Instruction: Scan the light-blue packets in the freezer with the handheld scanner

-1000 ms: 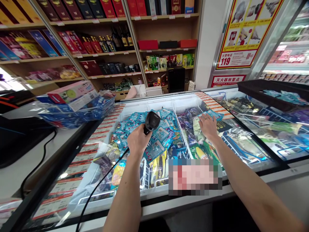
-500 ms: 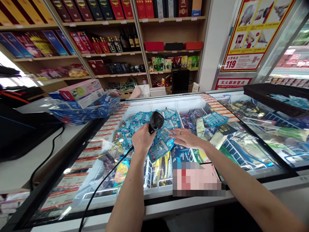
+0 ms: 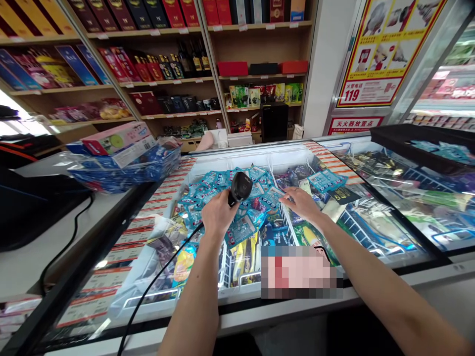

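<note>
My left hand (image 3: 217,215) is wrapped round the handle of a black barcode scanner (image 3: 242,185), its head up and its cord trailing down to the left. To the right of it, my right hand (image 3: 303,203) pinches the edge of a blue snack packet (image 3: 270,197) between thumb and fingers. A heap of similar blue packets (image 3: 208,190) spreads beyond and left of the scanner. One packet (image 3: 241,229) lies flat, nearer to me, just below the scanner. A few more blue packets (image 3: 327,181) lie to the right, past my right hand.
The glass-topped chest freezer (image 3: 111,291) holds wire baskets of frozen goods. A blurred-out pinkish object (image 3: 300,272) lies at its front edge. On the left stands a blue basket with boxes (image 3: 122,163); on the right, a black tray (image 3: 393,141). Stocked shelves (image 3: 163,79) line the back.
My right hand has moved right and its fingers have closed on a blue packet, which has shifted away from the scanner. My left hand keeps the scanner in nearly the same place.
</note>
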